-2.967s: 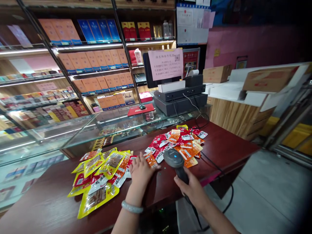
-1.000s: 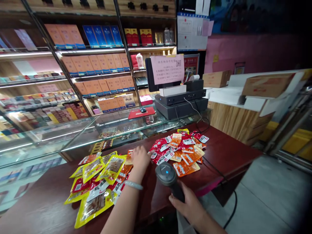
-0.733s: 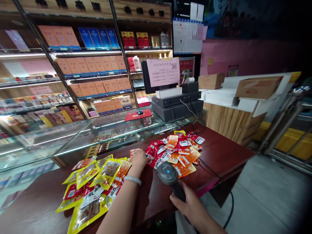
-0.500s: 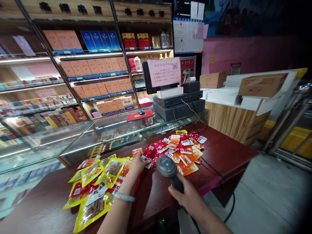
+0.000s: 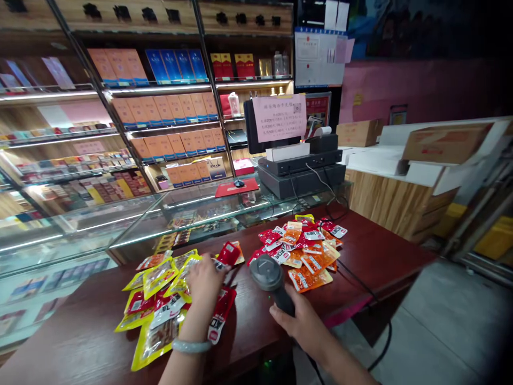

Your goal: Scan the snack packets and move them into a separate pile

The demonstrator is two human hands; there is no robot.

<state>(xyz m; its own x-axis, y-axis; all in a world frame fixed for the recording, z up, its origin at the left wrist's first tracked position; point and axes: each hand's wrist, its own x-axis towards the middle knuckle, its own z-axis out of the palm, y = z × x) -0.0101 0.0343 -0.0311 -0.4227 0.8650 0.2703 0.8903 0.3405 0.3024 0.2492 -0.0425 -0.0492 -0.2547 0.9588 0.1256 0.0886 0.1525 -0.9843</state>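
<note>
Left hand (image 5: 206, 278) and red packet (image 5: 228, 253) sit further left over the counter (image 5: 80, 326), fingers pinching its near end, long axis slanting away rightward, scanner (image 5: 266, 271) to its right, wrapped by right hand (image 5: 300, 318).

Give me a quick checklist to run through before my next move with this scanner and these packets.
1. Barcode scanner gripped: ok, right hand wraps its handle.
2. Red packet in left hand: ok, at the fingertips.
3. Its barcode facing the scanner: cannot tell, too small and blurred.
4. Left pile free of overlaps: not ok, yellow-edged and red packets lie across each other.
5. Left pile apart from right pile: ok, bare tabletop shows between them.
</note>
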